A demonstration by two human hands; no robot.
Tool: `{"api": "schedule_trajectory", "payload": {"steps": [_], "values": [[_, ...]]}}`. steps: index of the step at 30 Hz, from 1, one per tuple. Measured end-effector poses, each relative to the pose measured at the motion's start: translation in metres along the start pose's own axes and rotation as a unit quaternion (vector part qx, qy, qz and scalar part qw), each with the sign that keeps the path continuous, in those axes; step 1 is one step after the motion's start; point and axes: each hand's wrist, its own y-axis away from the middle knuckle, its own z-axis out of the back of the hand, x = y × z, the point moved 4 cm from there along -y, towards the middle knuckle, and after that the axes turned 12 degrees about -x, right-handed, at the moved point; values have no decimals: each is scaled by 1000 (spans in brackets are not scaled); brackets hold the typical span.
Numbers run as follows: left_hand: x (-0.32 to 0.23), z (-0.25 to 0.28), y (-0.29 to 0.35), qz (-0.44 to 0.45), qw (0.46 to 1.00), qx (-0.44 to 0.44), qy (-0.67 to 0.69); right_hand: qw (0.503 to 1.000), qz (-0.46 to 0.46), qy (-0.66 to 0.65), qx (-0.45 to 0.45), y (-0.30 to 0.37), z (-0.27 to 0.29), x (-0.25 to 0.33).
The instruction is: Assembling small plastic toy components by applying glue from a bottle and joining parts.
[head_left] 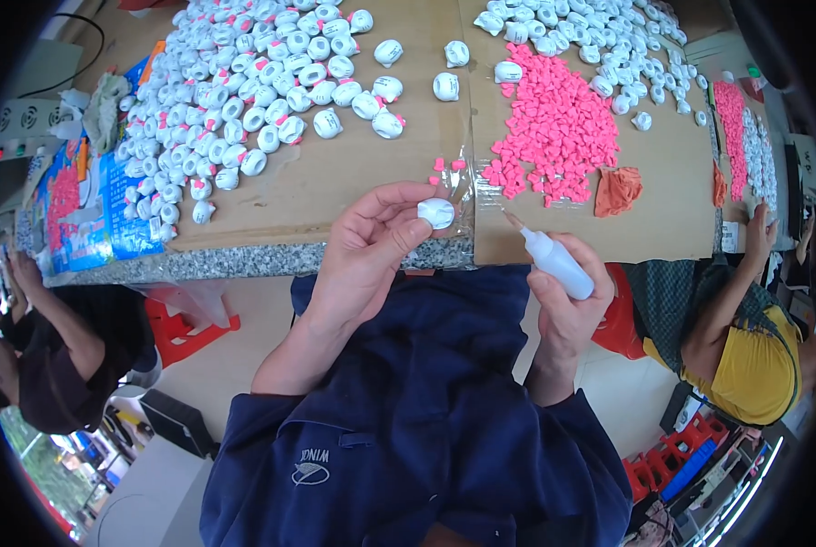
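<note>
My left hand [369,244] pinches a small white rounded piece [436,213] between thumb and fingertips, just above the table's front edge. My right hand [574,305] is wrapped round a white squeeze bottle [558,263], tilted with its thin nozzle pointing up and left toward the cardboard. The nozzle tip is apart from the white piece. A few loose pink bits [440,165] lie right beyond my left fingers. Farther off on the right spreads a heap of small pink pieces [558,128].
Many white pieces, several with pink bits on them, cover the cardboard [335,173] at left [244,91]; more white pieces [590,27] lie far right. A crumpled orange cloth [618,190] sits beside the pink heap. Other people work at left [71,346] and right [745,356], near red stools [175,333].
</note>
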Motion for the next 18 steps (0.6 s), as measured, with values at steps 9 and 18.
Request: {"api": "schedule_trajectory", "payload": {"steps": [9,18], "values": [[2,-2,7,-14,999,-1,-31,999,41,27,15,-13,-24,-18],[7,-6,9,4,1000,18,-7,975,82,185,-90,-13,17,-8]]}}
